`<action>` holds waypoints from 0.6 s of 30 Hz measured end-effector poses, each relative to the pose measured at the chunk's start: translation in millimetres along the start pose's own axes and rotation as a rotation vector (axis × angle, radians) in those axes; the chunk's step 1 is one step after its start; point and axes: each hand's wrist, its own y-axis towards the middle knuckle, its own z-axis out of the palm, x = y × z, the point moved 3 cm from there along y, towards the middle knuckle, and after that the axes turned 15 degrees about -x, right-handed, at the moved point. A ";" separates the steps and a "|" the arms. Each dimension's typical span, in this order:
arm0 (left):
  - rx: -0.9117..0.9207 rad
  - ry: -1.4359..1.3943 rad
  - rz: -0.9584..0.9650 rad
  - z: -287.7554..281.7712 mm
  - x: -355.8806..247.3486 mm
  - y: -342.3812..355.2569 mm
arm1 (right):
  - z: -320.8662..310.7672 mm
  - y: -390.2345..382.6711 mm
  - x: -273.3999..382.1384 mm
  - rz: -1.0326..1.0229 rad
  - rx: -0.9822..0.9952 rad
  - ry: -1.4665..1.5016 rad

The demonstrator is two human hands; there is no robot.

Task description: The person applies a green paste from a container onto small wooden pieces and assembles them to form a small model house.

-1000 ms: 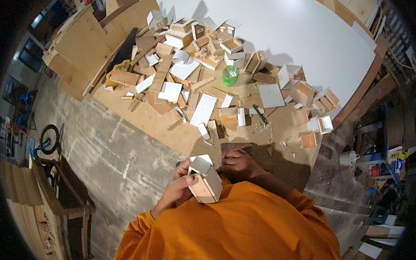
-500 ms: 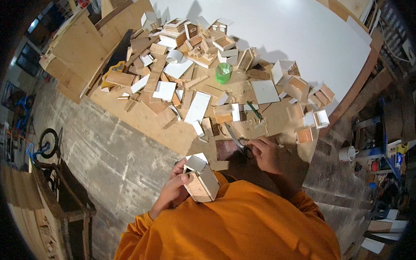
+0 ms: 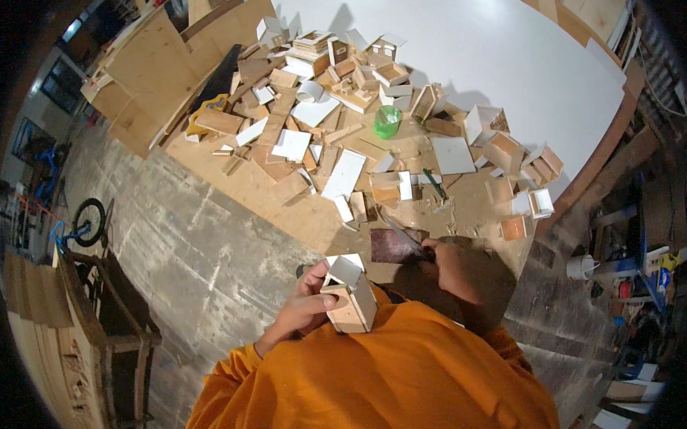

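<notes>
My left hand (image 3: pixel 309 303) grips a small house-shaped wooden box (image 3: pixel 350 309) close to my chest. The box has a plain wood front, pale sides and a white angled top, with the thumb pressed on its front. Farther right, at the near edge of the table, my right hand (image 3: pixel 449 262) is closed around the handle end of a pair of scissors (image 3: pixel 405 232). Its blades point away to the left, over a dark reddish-brown sheet (image 3: pixel 385 247). Shadow partly hides the fingers on the handles.
Wood offcuts and small boxes crowd the wooden tabletop (image 3: pixel 314 229). Among them stand a green cup (image 3: pixel 386 122), a white roll (image 3: pixel 309 92), a green pen-like tool (image 3: pixel 435 182) and a yellow-handled saw (image 3: pixel 204 117). A wooden rack (image 3: pixel 125 343) stands at left, a white bucket (image 3: pixel 581 267) at right.
The view has shifted, so the table and its things sit farther right. My right hand has closed in lower over the scissors' handles. The left hand still holds the wooden box.
</notes>
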 end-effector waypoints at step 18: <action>0.077 0.080 0.079 7.7 7.9 0.7 | -74.1 -51.2 47.0 -0.478 0.119 0.644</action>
